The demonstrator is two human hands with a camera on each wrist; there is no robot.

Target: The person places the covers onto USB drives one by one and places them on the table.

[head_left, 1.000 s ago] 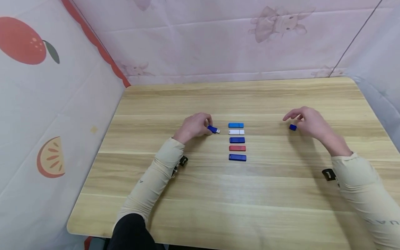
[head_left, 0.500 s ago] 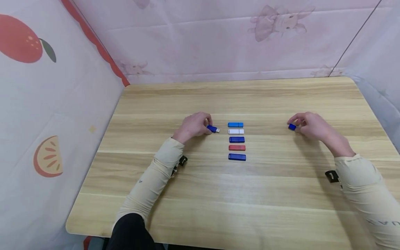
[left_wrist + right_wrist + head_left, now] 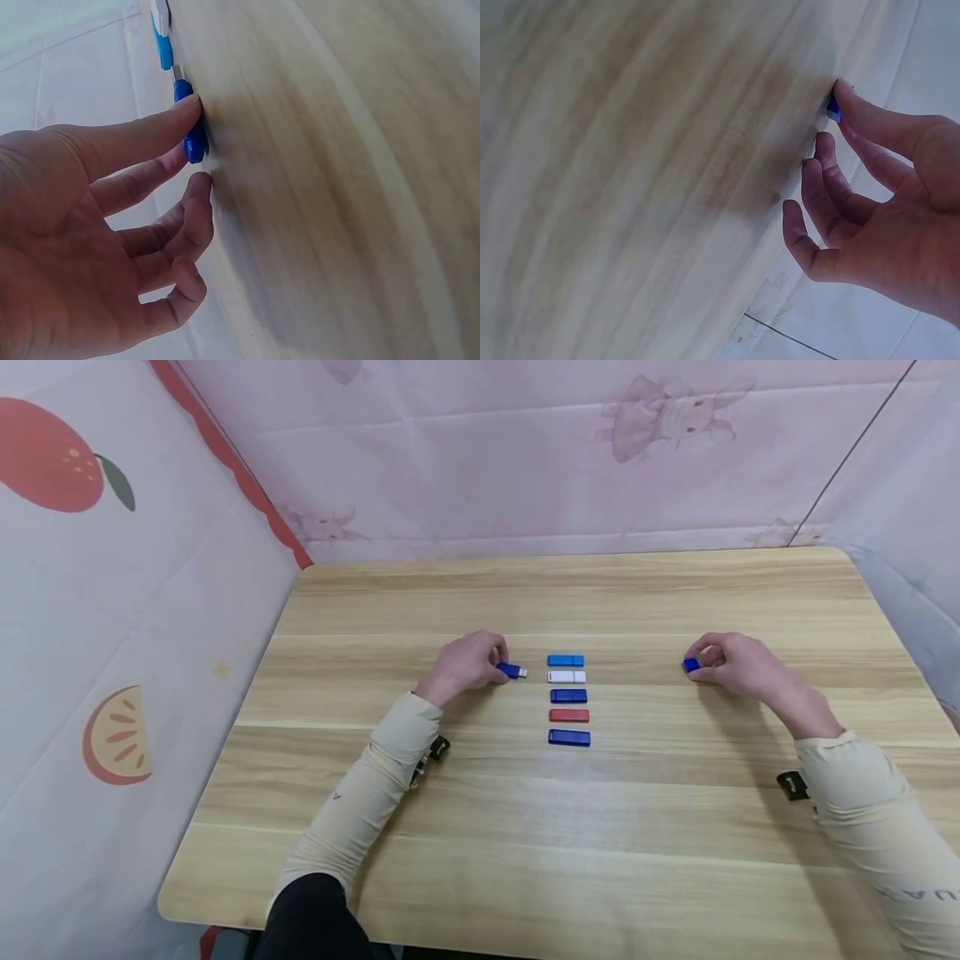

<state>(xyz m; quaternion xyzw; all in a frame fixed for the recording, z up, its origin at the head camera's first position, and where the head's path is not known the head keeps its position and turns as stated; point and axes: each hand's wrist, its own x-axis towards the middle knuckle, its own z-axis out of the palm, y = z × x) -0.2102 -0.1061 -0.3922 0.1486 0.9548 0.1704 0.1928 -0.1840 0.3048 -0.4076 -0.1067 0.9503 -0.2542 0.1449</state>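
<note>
Left of the row, my left hand [image 3: 467, 664] pinches an uncapped dark blue USB stick [image 3: 510, 671] between thumb and index finger, its metal plug pointing right. In the left wrist view the blue stick [image 3: 196, 139] sits close to the tabletop, the other fingers loosely bent. Farther right, my right hand [image 3: 738, 667] pinches a small blue USB cap [image 3: 692, 666] with thumb and index finger. The right wrist view shows the cap [image 3: 833, 109] mostly covered by the thumb.
Several capped USB sticks lie in a column between the hands: a light blue one [image 3: 566, 660], a white one [image 3: 567, 677], a dark blue one [image 3: 568, 696], a red one [image 3: 568, 716] and another dark blue one [image 3: 569, 737]. Fabric walls border the wooden table [image 3: 525, 843].
My right hand has closed its thumb and index finger on the blue cap, which has shifted slightly left. The left hand and its USB stick have stayed in place.
</note>
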